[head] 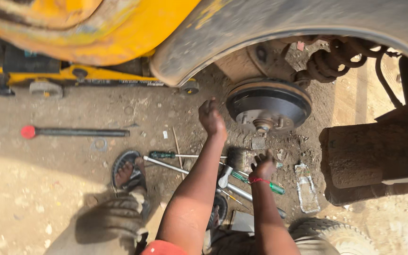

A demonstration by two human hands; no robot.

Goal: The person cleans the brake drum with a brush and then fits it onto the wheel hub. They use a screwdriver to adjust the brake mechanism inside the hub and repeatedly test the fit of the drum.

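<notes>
Your left hand (212,118) is raised just beside the round, dark grey metal brake drum (268,103), fingers loosely curled and holding nothing. Your right hand (263,165) hangs just below the drum with its fingers spread and bare, over the scattered tools on the dirt.

The drum sits on the hub inside the wheel arch of the yellow vehicle (95,28), its face turned toward you. It looks like cast metal, so judge it heavy, rigid and dusty rather than slick. The outer rim is the sound place to grip, one hand on either side; the small central hub nut (262,125) offers too little purchase.

Its face is smooth and matt, with a rusty brown band along the top edge. Below the drum lie a green-handled screwdriver (166,155), a flat bristle brush (234,160) and a long steel rod (166,165).
</notes>
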